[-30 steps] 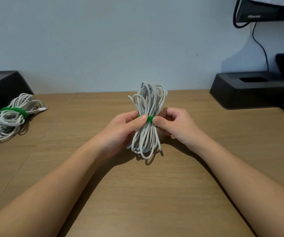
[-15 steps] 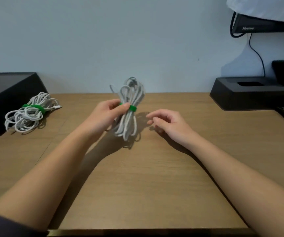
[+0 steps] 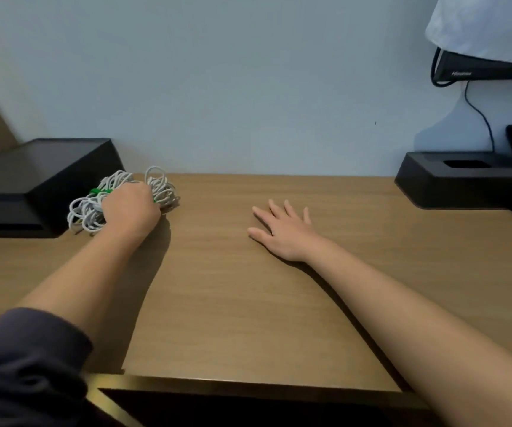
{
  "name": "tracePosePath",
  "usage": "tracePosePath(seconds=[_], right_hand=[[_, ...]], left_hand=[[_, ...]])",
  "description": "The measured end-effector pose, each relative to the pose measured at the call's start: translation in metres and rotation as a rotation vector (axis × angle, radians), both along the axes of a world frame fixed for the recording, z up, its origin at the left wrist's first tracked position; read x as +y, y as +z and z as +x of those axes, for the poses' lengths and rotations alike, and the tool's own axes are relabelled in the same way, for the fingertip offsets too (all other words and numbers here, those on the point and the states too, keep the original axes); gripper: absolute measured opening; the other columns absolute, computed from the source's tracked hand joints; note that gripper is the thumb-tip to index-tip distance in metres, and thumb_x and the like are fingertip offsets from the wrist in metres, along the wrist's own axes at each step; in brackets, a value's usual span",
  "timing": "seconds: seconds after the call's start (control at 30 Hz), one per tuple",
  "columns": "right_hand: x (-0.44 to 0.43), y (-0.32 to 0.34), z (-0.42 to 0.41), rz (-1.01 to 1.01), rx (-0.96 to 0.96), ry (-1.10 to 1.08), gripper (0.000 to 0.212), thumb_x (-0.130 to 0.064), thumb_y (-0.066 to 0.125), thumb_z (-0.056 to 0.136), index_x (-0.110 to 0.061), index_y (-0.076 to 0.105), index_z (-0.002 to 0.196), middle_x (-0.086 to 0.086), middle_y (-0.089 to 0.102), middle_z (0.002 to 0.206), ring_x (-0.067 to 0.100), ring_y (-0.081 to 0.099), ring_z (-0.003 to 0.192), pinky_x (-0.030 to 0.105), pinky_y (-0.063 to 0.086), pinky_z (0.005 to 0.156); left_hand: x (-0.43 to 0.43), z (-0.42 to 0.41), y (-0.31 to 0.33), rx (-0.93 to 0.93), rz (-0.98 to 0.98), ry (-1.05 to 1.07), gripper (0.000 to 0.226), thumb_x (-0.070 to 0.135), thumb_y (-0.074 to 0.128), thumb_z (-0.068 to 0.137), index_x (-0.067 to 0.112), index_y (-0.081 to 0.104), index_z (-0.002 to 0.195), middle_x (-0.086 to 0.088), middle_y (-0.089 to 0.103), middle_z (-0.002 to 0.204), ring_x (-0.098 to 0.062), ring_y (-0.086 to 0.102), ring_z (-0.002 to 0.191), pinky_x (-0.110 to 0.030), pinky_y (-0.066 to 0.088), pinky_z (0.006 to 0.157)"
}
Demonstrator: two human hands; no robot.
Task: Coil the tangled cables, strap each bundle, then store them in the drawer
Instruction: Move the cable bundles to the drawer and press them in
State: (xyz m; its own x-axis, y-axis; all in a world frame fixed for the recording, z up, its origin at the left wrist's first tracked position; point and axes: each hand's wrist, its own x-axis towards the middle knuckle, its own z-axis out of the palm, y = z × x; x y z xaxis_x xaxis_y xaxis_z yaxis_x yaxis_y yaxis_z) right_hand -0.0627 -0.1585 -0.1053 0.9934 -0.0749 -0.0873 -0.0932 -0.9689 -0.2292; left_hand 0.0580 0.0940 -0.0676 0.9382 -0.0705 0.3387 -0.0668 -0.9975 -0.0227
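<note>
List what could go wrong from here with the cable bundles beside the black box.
1. The left hand grips the held bundle right against the other bundle. Their loose loops may hook together and tangle again.
2. Loops splay out past the green strap and could snag when lifted.
3. The right hand lies flat on the table, so one hand alone may fumble both bundles.

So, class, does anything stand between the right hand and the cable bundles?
Nothing visible does. The right hand lies flat on the table, with only bare wood between it and the cable bundles, which the left hand grips beside the black box.
</note>
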Motion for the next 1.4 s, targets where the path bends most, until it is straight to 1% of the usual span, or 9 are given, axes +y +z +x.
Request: tracePosePath(seconds=[0.13,0.23,0.33,0.47,0.7,0.83,0.9,1.13,1.4], right_hand=[[0.002,-0.002,0.002,-0.066,0.003,-0.015,0.066,-0.071,0.015,0.094,-0.043,0.011,0.154,-0.002,-0.003,0.165,0.028,-0.008,0.151,0.061,-0.007,0.117],[0.003,-0.002,0.001,-0.075,0.009,-0.016,0.066,-0.071,0.014,0.094,-0.043,0.010,0.154,-0.003,-0.004,0.165,0.028,-0.009,0.151,0.061,-0.007,0.117],[0.004,0.000,0.000,-0.080,0.002,-0.018,0.066,-0.071,0.013,0.094,-0.043,0.010,0.154,-0.002,-0.004,0.165,0.028,-0.009,0.151,0.062,-0.007,0.117],[0.006,0.001,-0.001,-0.086,-0.004,-0.007,0.066,-0.070,0.013,0.094,-0.043,0.010,0.154,-0.003,-0.004,0.165,0.027,-0.010,0.151,0.062,-0.006,0.117],[0.002,-0.003,-0.002,-0.098,-0.003,-0.009,0.067,-0.069,0.006,0.090,-0.046,0.001,0.152,-0.006,-0.010,0.164,0.024,-0.015,0.150,0.059,-0.007,0.118],[0.004,-0.003,0.004,-0.151,0.083,-0.022,0.078,-0.070,-0.016,0.075,-0.047,-0.014,0.150,-0.007,-0.022,0.162,0.025,-0.023,0.148,0.059,-0.009,0.117],[0.005,-0.004,0.004,-0.144,0.117,-0.020,0.075,-0.070,-0.015,0.077,-0.047,-0.017,0.149,-0.007,-0.025,0.160,0.025,-0.025,0.147,0.059,-0.011,0.116],[0.005,0.004,0.006,-0.118,0.166,-0.012,0.066,-0.066,0.011,0.094,-0.040,0.005,0.155,0.004,-0.008,0.165,0.031,-0.014,0.150,0.064,-0.002,0.116],[0.006,0.016,0.003,-0.120,0.216,-0.011,0.066,-0.063,0.016,0.094,-0.034,0.030,0.152,0.006,0.017,0.163,0.037,0.010,0.150,0.065,0.007,0.116]], left_hand=[[-0.005,0.007,-0.002,-0.020,0.056,0.027,0.022,0.016,0.058,0.091,0.001,0.062,0.106,-0.021,0.064,0.101,-0.038,0.059,0.097,-0.040,0.044,0.074],[-0.027,-0.009,-0.008,-0.095,0.166,0.007,0.059,0.030,0.051,0.090,-0.003,0.037,0.137,-0.022,0.046,0.136,-0.037,0.042,0.128,-0.050,0.031,0.105],[-0.060,-0.043,-0.020,-0.024,0.064,-0.288,0.066,0.041,0.045,0.092,0.008,0.030,0.148,-0.014,0.031,0.155,-0.031,0.029,0.142,-0.051,0.018,0.116],[-0.081,-0.060,-0.031,0.203,-0.123,-0.498,0.054,0.043,0.045,0.096,0.020,0.041,0.145,-0.005,0.030,0.157,-0.023,0.032,0.142,-0.041,0.028,0.115],[-0.084,-0.055,-0.043,0.285,-0.072,-0.584,0.073,0.053,0.011,0.088,0.023,0.025,0.153,0.000,0.017,0.162,-0.018,0.012,0.149,-0.041,0.010,0.121],[-0.082,-0.056,-0.045,0.335,-0.076,-0.598,0.071,0.052,0.012,0.091,0.019,0.022,0.154,-0.003,0.013,0.162,-0.020,0.006,0.150,-0.043,0.005,0.121],[-0.081,-0.056,-0.047,0.345,-0.063,-0.593,0.068,0.050,0.016,0.094,0.018,0.021,0.154,-0.005,0.013,0.162,-0.022,0.006,0.150,-0.046,0.007,0.121],[-0.084,-0.056,-0.050,0.447,0.010,-0.567,0.067,0.049,0.016,0.098,0.015,0.013,0.156,-0.009,0.002,0.163,-0.026,-0.004,0.150,-0.049,0.002,0.120],[-0.084,-0.059,-0.040,0.550,0.018,-0.547,0.066,0.046,0.015,0.099,0.014,0.008,0.156,-0.008,-0.003,0.163,-0.026,-0.007,0.150,-0.055,0.007,0.119]])
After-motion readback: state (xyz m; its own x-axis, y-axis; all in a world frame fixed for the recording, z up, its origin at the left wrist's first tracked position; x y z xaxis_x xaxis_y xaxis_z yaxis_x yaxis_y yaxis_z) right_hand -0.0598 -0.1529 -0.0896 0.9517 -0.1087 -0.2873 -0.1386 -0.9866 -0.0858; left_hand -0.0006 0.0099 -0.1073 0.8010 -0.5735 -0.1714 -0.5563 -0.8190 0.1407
